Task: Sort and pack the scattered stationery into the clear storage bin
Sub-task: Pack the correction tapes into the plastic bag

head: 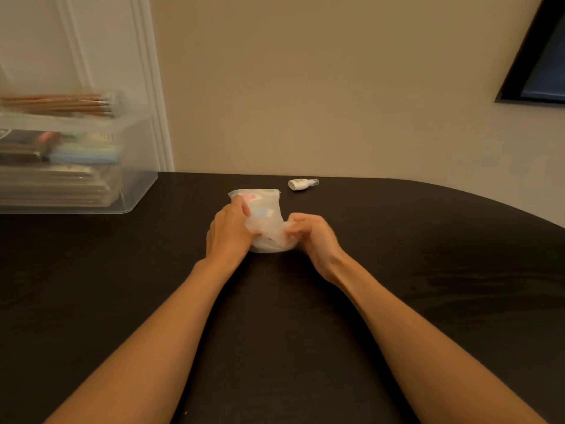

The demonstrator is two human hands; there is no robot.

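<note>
Two bare forearms reach out over the dark, rounded table (275, 347), and both hands are on a crumpled translucent plastic bag (267, 223) with pastel pink and blue pieces inside, sitting on the table's middle: the left hand (227, 231) curls its fingers over the bag's left side, while the right hand (315, 237) pinches the lower right edge with bent fingers. Just beyond the bag, a small white bottle with a clear cap (302, 183) lies on its side near the far edge. Off to the far left stands the clear plastic storage bin (137, 154), already stacked with stationery, orange-brown wooden pencils (58, 104) lying on top.
</note>
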